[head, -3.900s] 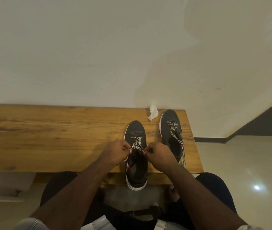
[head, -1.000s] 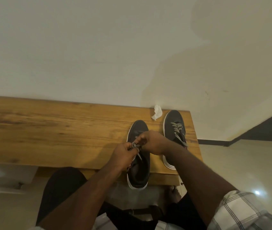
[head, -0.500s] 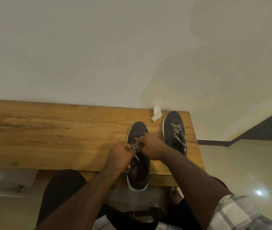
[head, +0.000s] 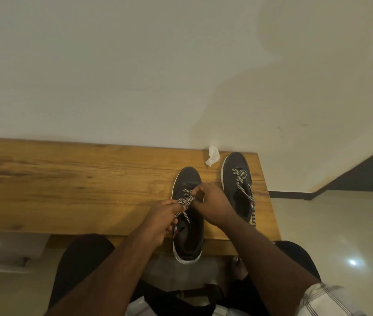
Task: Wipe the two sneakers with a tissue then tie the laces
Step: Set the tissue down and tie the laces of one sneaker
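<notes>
Over the near sneaker, both hands pinching laces.

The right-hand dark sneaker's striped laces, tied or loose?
Loose: the black-and-white striped laces trail untied down the dark sneaker, one end hanging past the wooden bench edge.

The hands are working closer together over the left sneaker than they were four seconds back, when they were pulling the lace ends apart at either side of the tongue. The right hand is now sitting further forward over the eyelets, fingers curling down onto the bunched lace, after reaching across a second ago. The left hand is pinching the lace just behind it, a little nearer the toe than half a second ago, and the loops are bunching into a knot between them.
</notes>
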